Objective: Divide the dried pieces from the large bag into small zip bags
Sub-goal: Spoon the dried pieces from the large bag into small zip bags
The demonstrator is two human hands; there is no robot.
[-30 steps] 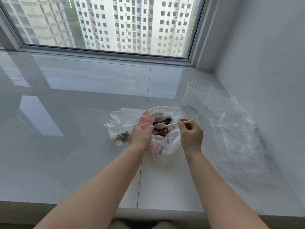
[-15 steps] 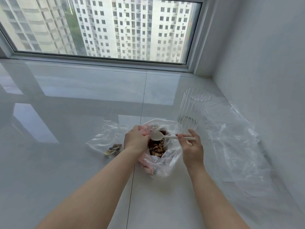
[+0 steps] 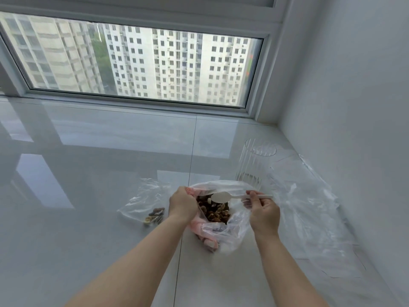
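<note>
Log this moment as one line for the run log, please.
left hand: holds large bag open | right hand: pinches white spoon above dried pieces | small zip bag: few pieces, left

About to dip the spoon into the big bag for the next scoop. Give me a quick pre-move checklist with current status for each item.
1. Mouth of the large clear plastic bag held open by the left hand: ok.
2. White plastic spoon pinched at its handle by the right hand: ok.
3. Spoon bowl empty and poised above the brown dried pieces: ok.
4. Small clear zip bag lying beside the left hand, a few pieces already inside: ok.
5. Small zip bag's mouth open to receive: cannot tell.
6. Ribbed clear plastic cup upright behind the large bag, apart from the spoon: ok.
</note>
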